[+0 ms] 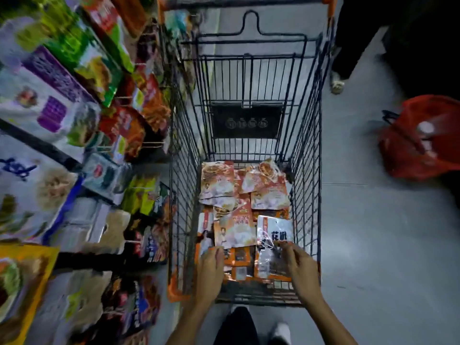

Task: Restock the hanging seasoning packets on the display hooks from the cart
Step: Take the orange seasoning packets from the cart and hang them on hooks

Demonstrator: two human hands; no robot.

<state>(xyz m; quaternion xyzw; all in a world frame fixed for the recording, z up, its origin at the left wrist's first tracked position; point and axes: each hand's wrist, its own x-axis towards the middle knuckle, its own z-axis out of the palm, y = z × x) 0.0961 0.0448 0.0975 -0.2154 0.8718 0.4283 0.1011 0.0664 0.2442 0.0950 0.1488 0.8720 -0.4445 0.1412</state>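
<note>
A wire shopping cart (308,150) stands in front of me with several orange and white seasoning packets (239,230) lying flat on its floor. Both my hands reach down into the near end. My left hand (210,270) rests on an orange packet (237,256) at the near left, fingers curled at its edge. My right hand (300,266) pinches the near edge of a clear-fronted white packet (272,241) at the near right. Display hooks with hanging packets (139,130) line the shelving on the left, blurred.
Shelving full of packaged goods (57,108) runs along the left, close to the cart's side. A red shopping basket (423,140) sits on the floor at the right. Another person's leg and shoe (337,83) stand at the far right of the cart. My own legs are below.
</note>
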